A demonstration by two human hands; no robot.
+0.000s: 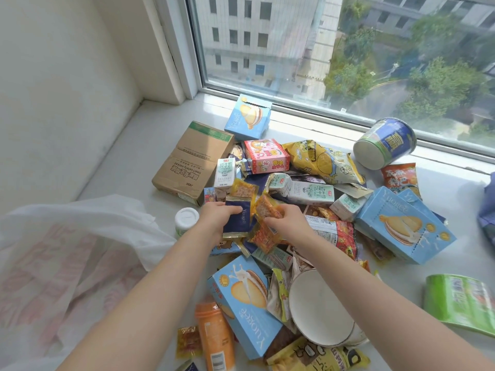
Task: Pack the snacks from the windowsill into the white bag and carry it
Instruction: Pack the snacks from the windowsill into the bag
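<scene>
A heap of snacks covers the white windowsill (pixel 150 145). My left hand (pixel 217 219) grips a dark blue packet (pixel 237 219) together with a yellow cracker packet (pixel 242 189) above it. My right hand (pixel 288 223) pinches an orange cracker packet (pixel 266 207) right beside it, over the middle of the heap. The white bag (pixel 80 253), thin with pink print, lies crumpled at the left, its mouth toward the pile.
Around the hands lie blue biscuit boxes (pixel 401 223), milk cartons (pixel 312 194), a brown carton (pixel 192 159), a pink box (pixel 266 156), a yellow chip bag (pixel 324 162), a blue noodle cup (pixel 385 143), a white bowl (pixel 318 309), an orange bottle (pixel 214 336), a green pack (pixel 460 301) and a white-lidded jar (pixel 186 218).
</scene>
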